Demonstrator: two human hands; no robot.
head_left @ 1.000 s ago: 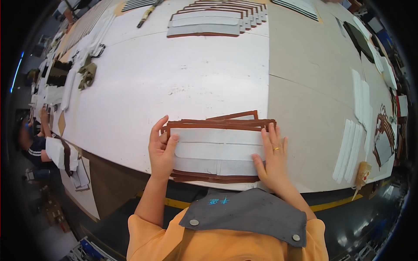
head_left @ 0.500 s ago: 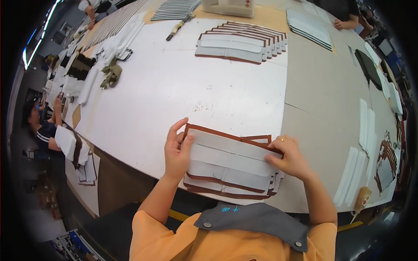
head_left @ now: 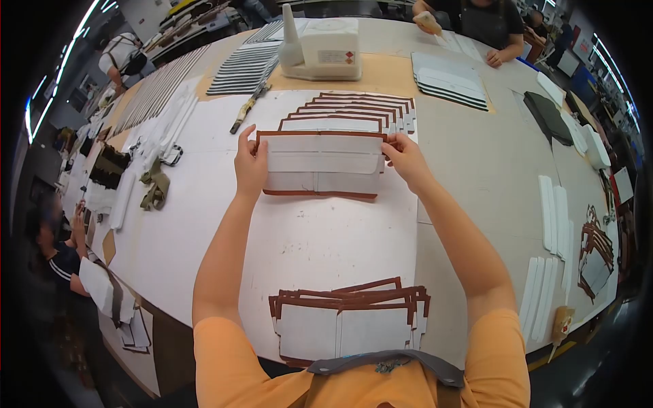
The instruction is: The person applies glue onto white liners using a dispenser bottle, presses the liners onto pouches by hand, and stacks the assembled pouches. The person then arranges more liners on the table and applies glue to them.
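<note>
Here, the brown-edged panel [head_left: 320,163] spans between two hands set apart: the left hand [head_left: 250,163] pinches its upper left side, the right hand [head_left: 407,160] its upper right corner, near the fanned panels [head_left: 331,125].

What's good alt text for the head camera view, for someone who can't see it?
A person's left hand and right hand hold a brown-edged white panel by its ends, in front of a fanned row of similar panels on a table. A loose stack of brown-edged pieces lies near the person's body, and a white container stands beyond the row.
</note>
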